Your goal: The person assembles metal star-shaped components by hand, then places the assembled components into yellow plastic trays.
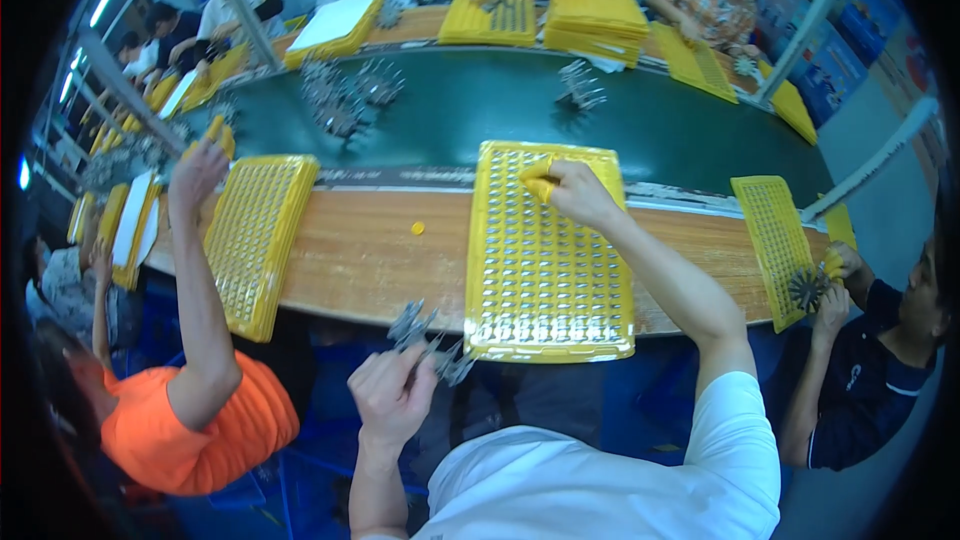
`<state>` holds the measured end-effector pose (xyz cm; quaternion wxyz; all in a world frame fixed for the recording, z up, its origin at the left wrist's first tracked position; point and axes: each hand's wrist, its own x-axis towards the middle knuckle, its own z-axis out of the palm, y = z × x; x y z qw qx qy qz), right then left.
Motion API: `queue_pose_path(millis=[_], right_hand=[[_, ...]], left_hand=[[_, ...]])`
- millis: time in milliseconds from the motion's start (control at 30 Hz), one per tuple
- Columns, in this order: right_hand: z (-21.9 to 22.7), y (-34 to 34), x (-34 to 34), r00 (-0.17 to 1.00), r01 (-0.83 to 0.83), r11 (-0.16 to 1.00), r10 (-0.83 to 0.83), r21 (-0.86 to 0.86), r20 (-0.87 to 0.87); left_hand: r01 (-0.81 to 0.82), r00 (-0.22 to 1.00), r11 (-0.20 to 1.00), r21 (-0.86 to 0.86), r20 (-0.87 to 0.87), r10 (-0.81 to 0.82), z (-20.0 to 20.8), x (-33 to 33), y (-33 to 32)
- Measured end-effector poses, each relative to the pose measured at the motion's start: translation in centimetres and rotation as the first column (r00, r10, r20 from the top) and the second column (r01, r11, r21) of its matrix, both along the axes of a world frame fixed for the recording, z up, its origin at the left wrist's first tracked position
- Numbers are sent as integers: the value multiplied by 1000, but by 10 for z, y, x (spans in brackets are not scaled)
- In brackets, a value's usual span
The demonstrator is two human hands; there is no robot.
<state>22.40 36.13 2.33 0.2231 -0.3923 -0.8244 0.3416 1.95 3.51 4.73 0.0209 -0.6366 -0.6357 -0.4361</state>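
Observation:
In front of me a yellow tray (545, 348) lies on the wooden work surface, its pockets filled with rows of small silvery metal parts. My right hand (575, 192), with yellow finger covers on its fingertips, is over the tray's far end. Its fingers are pinched together; whatever they hold is too small to make out. Low to the left of the tray, off the table's near edge, my left hand (393, 390) grips a grey metal piece (410, 323) with several prongs, partly hidden by the hand.
Beyond the wooden table (370, 260) runs a green conveyor belt (470, 90) carrying clusters of pronged metal pieces (335, 100). A small yellow ring (418, 228) lies left of my tray. Co-workers sit close on both sides, with yellow trays (260, 240); others work across the belt near stacked trays (597, 25).

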Motion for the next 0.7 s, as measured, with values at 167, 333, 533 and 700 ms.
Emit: queue_pose_path(millis=[167,333,533,700], right_hand=[[34,-115,-40,820,-517,855,507,39,-265],[28,-156,-62,778,-602,754,480,-263,-404],[36,-174,-56,723,-638,757,529,-138,-444],[44,-170,-50,708,-668,744,633,-3,-313]], left_hand=[[52,997,998,37,-56,-50,8,9,7],[57,995,998,22,-85,-55,4,9,-3],[-62,960,998,14,274,56,-5,9,-20],[4,995,1000,16,99,-5,0,7,-17]])
